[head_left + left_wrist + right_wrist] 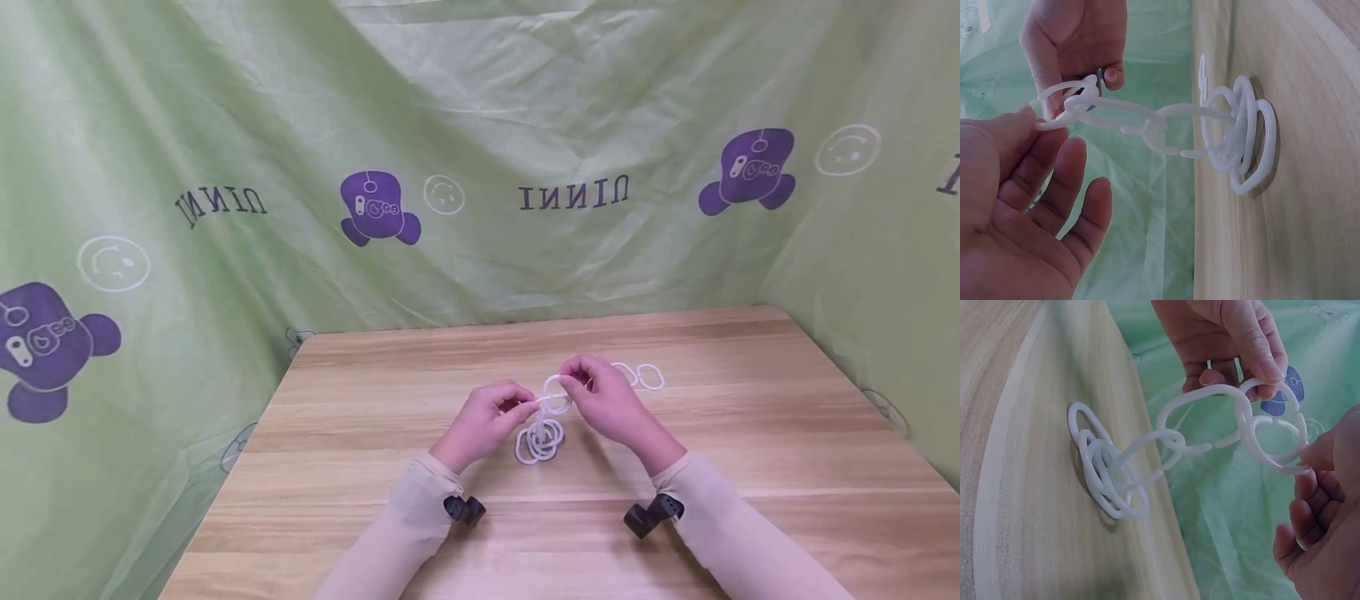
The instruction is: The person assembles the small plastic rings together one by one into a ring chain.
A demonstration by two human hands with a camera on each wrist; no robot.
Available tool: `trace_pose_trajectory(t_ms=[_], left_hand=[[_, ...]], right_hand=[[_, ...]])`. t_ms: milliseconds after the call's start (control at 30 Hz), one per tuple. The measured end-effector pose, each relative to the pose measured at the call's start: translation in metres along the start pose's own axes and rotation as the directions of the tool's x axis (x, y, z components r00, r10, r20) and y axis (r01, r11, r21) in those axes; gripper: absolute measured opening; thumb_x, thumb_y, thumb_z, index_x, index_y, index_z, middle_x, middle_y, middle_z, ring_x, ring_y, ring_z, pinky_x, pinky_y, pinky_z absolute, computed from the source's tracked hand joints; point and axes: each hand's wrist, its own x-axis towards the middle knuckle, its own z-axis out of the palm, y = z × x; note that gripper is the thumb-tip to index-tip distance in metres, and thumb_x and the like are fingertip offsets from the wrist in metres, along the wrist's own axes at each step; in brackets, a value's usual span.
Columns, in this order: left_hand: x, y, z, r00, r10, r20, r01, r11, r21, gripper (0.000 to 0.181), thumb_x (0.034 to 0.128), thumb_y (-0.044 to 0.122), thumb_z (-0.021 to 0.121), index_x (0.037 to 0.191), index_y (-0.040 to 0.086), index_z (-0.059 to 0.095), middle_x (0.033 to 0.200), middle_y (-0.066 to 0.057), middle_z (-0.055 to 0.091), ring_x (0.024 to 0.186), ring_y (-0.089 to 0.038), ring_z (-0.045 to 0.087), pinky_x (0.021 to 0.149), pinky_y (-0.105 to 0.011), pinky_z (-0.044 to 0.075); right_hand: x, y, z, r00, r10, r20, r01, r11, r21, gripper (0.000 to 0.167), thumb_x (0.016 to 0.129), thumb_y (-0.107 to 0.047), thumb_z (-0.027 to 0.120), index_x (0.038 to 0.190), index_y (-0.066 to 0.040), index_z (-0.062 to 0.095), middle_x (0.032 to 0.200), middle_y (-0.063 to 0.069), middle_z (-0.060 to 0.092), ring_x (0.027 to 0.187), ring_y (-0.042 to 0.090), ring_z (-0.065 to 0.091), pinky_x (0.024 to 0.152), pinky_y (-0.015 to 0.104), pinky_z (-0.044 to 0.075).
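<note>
A chain of white open plastic links (pixel 1204 394) hangs between the two hands and a heap of joined links (pixel 542 442) on the table. The left hand (pixel 491 417) pinches one link between thumb and forefinger; its other fingers are loosely bent in the left wrist view. The right hand (pixel 609 402) pinches another link at the top of the chain, close to the left hand's link. In the right wrist view, these upper links (pixel 1260 456) overlap and show small gaps. Whether the two held links are hooked together, I cannot tell.
Behind the right hand, a few white links (pixel 651 377) lie on the wooden table (pixel 337 492). Green cloth (pixel 480 275) with purple prints hangs behind and beside the table. Each sleeve carries a black camera near its cuff.
</note>
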Motion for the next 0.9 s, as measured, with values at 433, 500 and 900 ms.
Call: trace_pose_trajectory(t_ms=[433,500,900], left_hand=[[0.001,0.0,0.002,0.998,-0.059,-0.01,0.058,0.997,-0.045,0.012,0.0928,0.021,0.07,0.093,0.01,0.073,0.082,0.004,0.068,0.075,-0.014,0.061,0.069,-0.032,0.053],[0.0,-0.001,0.002,0.997,-0.071,-0.021,0.07,0.997,-0.032,0.012,0.0927,0.021,0.07,0.092,0.009,0.072,0.081,0.004,0.067,0.074,-0.014,0.061,0.068,-0.03,0.053],[0.0,-0.004,0.003,0.996,-0.085,-0.04,0.083,0.995,-0.056,0.012,0.0903,0.02,0.073,0.091,0.008,0.071,0.079,0.003,0.066,0.074,-0.019,0.061,0.065,-0.028,0.052]], right_hand=[[-0.001,0.001,0.006,1.0,0.02,-0.012,-0.017,0.985,0.173,0.008,0.096,-0.013,0.063,0.098,-0.004,0.063,0.084,0.006,0.058,0.076,0.021,0.052,0.064,0.029,0.045],[-0.001,0.0,0.007,1.0,0.023,-0.015,-0.02,0.981,0.191,0.01,0.096,-0.014,0.063,0.098,-0.004,0.063,0.084,0.006,0.057,0.075,0.02,0.052,0.064,0.028,0.045],[0.0,-0.002,0.014,0.999,0.022,-0.04,-0.01,0.961,0.276,0.014,0.097,-0.015,0.063,0.1,-0.002,0.062,0.089,0.008,0.058,0.083,0.023,0.053,0.072,0.029,0.045]])
